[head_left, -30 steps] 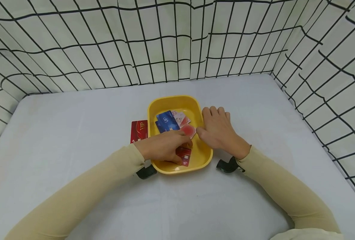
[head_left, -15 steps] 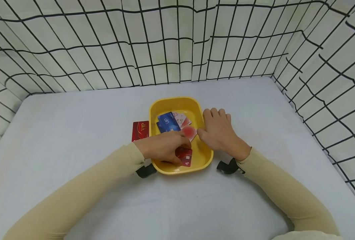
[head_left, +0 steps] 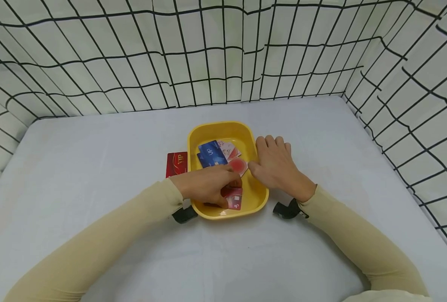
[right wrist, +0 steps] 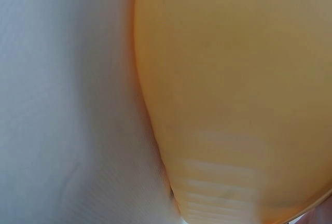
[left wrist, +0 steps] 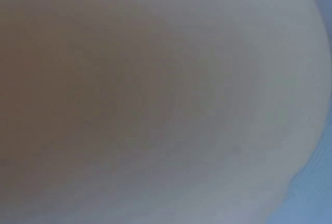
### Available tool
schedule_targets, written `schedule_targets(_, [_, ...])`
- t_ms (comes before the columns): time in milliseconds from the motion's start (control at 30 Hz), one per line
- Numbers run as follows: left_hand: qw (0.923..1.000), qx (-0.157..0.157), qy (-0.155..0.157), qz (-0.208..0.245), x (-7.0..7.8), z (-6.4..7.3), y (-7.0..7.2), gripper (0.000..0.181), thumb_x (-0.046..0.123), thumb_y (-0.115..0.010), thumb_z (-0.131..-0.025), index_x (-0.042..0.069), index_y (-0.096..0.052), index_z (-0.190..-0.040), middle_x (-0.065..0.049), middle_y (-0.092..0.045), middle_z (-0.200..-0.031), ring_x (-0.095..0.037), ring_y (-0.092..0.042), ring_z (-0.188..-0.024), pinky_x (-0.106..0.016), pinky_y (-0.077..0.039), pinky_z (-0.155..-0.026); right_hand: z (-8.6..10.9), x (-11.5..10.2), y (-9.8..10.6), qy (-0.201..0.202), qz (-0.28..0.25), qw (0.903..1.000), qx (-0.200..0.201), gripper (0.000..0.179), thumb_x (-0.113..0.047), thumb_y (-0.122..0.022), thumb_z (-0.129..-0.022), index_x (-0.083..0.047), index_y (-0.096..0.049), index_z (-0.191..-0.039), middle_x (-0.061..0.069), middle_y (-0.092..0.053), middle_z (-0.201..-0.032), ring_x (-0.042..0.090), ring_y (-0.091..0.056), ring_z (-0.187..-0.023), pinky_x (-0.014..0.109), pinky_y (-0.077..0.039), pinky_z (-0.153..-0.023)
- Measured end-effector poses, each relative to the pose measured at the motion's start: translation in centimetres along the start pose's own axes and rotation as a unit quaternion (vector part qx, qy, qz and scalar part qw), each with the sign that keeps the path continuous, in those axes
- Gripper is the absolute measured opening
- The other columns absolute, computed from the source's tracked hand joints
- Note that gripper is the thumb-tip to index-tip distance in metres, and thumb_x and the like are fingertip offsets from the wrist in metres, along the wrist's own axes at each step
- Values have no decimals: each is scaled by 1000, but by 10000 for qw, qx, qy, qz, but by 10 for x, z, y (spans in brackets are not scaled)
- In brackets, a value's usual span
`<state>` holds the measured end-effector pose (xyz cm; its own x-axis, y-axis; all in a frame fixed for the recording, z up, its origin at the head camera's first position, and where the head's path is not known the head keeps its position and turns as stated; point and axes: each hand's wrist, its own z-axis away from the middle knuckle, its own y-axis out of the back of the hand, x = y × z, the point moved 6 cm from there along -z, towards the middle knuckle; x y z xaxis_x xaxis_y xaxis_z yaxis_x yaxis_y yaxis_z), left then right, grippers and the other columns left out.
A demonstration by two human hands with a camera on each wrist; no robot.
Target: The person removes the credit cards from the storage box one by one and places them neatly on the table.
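A yellow tray [head_left: 259,202] holds several cards. My left hand [head_left: 206,182] reaches into its near part, thumb and fingers pinching a red card [head_left: 236,199] with a chip on it; the hand covers part of that card. Farther back in the tray lie blue cards [head_left: 213,153], some pink patterned cards [head_left: 227,149] and a card with a red round mark [head_left: 238,165]. My right hand [head_left: 276,165] grips the tray's right rim, its thumb over the inside and its fingers outside. The right wrist view shows the tray's outer wall [right wrist: 233,79]. The left wrist view is a blur.
A red VIP card [head_left: 176,163] lies on the white table [head_left: 95,167] against the tray's left side. Black wire mesh [head_left: 193,54] stands along the back and the right side. Black wrist straps show under both wrists.
The red card under my left fingers catches the light now and looks paler, as if tipped slightly. Both hands and the tray have kept their places.
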<state>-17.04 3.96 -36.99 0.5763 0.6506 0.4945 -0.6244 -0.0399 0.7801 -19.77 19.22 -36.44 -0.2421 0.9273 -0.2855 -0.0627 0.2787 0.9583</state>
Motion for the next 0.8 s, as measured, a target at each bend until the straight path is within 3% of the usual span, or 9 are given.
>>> schedule_targets(533, [9998,-37,-174,78,3,0,5,45,17,-75,-94,13,-63,-137,-2,-65,-126,-13,-61,-114,-30,-57,-103,0,0,1,10,-23,10000,-49,35,-30,-49,-90,-5,-48,-114,12,-46,-98,33,-38,-96,44,-27,-81])
schedule_targets(800, [9992,91,-375,69,5,4,9,42,10,-72,-94,11,-65,-136,-3,-68,-127,-15,-63,-115,-32,-57,-105,0,-1,0,22,-25,10000,-16,33,-30,-49,-89,-5,-48,-112,12,-46,-97,33,-38,-96,43,-27,-80])
